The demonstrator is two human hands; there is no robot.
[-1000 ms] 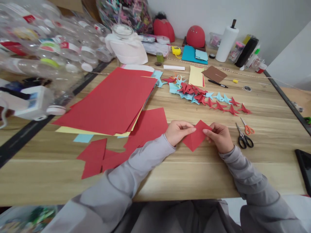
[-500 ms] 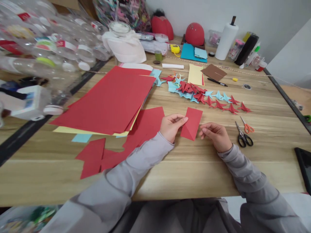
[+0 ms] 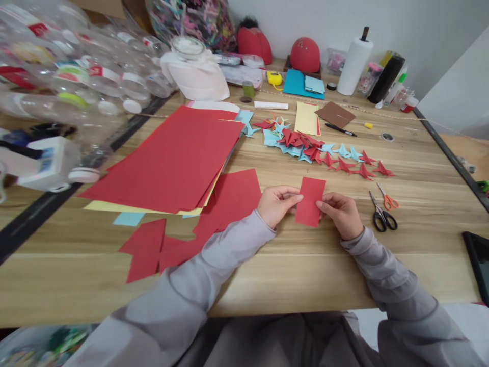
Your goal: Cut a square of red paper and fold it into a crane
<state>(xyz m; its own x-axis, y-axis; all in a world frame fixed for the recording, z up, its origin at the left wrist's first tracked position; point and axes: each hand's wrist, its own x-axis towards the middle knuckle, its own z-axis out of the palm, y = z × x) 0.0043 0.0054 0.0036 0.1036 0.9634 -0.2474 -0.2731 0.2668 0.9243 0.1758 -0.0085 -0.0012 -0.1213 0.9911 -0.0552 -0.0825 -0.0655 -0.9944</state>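
Note:
A small red paper rectangle point(image 3: 310, 202) is held upright above the wooden table, between both hands. My left hand point(image 3: 275, 205) pinches its left edge with the thumb in front. At the right edge, my right hand point(image 3: 343, 215) grips it between thumb and fingers. Behind the paper lies a cluster of folded red and light blue paper cranes point(image 3: 301, 142), with some strung out in rows to the right. Black-handled scissors point(image 3: 384, 219) and smaller orange-handled scissors point(image 3: 389, 202) rest to the right of my right hand.
A large stack of red sheets point(image 3: 171, 158) covers the left of the table, with red offcuts point(image 3: 147, 250) in front. Plastic bottles point(image 3: 101, 76) are heaped at far left. Yellow paper slips point(image 3: 306, 118), a black marker point(image 3: 341, 130) and a tape measure point(image 3: 274, 78) lie farther back.
The red paper has moved slightly right and been turned, so its diagonal crease no longer shows. My right hand, apart from it before, now grips its right edge.

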